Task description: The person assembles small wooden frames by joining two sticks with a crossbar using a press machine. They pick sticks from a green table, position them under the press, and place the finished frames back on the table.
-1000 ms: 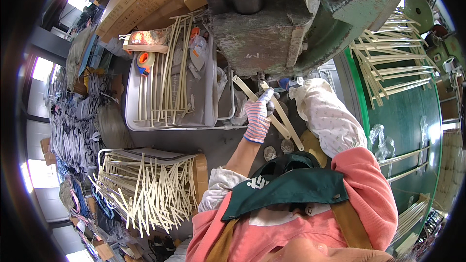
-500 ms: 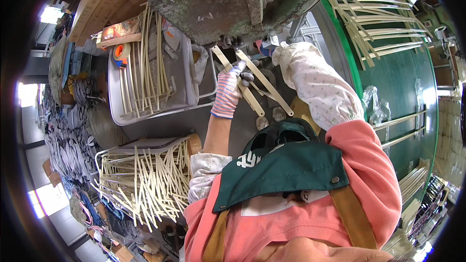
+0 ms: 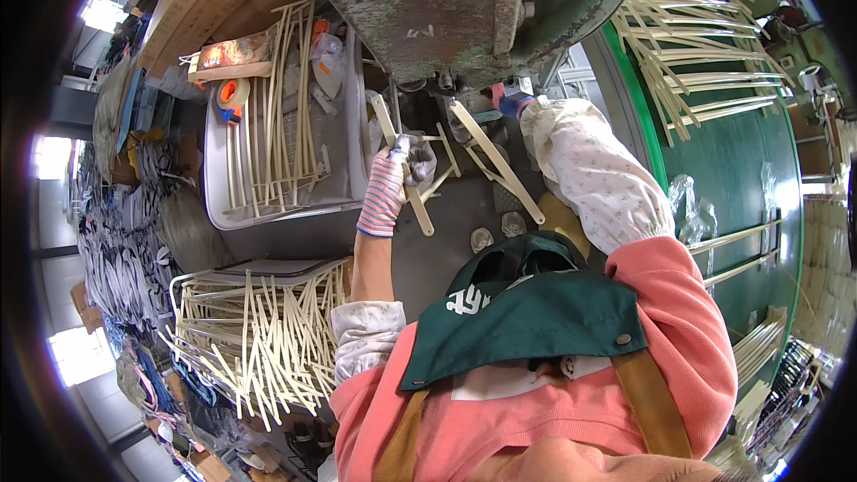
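My left hand (image 3: pixel 388 187), in a striped glove with grey fingers, is closed around a cream flat bar (image 3: pixel 418 210) with holes at its ends. Thin crosspieces (image 3: pixel 444 150) branch off beside it. A second cream bar (image 3: pixel 500 165) slants to the right, with its own thin strut; whether the two bars are joined I cannot tell. My right hand (image 3: pixel 511 105), below a floral sleeve, is at the underside of a worn green machine (image 3: pixel 420 22), near a small light-coloured block. Its fingers are too small and partly hidden to make out.
At left a grey tray (image 3: pixel 214 187) bears cream strips, an orange tape roll (image 3: pixel 234 92) and a box (image 3: pixel 230 58). A rack of jumbled cream strips (image 3: pixel 268 339) stands nearer. On the right, a green table (image 3: pixel 741 152) carries more strips and crumpled plastic (image 3: pixel 687 205).
My left hand has moved left and slightly down with its bar, widening the gap between the two bars. The view has shifted a little; my right hand remains by the machine.
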`<control>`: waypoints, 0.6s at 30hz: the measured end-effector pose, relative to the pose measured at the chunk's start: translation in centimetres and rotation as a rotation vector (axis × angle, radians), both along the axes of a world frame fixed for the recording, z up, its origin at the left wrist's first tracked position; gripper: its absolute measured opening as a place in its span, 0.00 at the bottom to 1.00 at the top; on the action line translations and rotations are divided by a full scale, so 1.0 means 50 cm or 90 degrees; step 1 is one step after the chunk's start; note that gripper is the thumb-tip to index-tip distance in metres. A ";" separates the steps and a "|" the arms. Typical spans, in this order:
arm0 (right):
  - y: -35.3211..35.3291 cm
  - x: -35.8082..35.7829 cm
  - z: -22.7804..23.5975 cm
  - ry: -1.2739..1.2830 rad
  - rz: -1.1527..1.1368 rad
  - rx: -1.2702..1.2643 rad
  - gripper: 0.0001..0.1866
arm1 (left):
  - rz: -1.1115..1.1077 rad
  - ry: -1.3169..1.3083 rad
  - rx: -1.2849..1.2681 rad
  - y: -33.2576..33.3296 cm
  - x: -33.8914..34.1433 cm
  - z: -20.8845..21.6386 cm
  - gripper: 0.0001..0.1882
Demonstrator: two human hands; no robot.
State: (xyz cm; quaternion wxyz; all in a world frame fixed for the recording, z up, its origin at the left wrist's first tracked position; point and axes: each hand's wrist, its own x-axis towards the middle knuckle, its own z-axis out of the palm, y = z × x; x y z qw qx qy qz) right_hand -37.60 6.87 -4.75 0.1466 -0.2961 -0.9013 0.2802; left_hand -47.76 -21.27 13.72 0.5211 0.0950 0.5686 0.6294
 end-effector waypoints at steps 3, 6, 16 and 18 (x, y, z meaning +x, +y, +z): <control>-0.036 0.020 0.086 0.118 0.085 -0.155 0.13 | -0.034 0.129 -0.037 -0.013 0.025 0.005 0.13; -0.086 0.051 0.180 0.342 0.204 -0.476 0.10 | -0.061 0.020 0.033 -0.013 0.049 0.013 0.12; -0.142 0.030 0.256 0.167 0.132 -0.077 0.12 | -0.153 0.106 -0.022 -0.024 0.063 0.076 0.11; -0.129 0.039 0.239 0.127 0.124 -0.098 0.15 | -0.152 0.115 -0.023 -0.025 0.070 0.088 0.11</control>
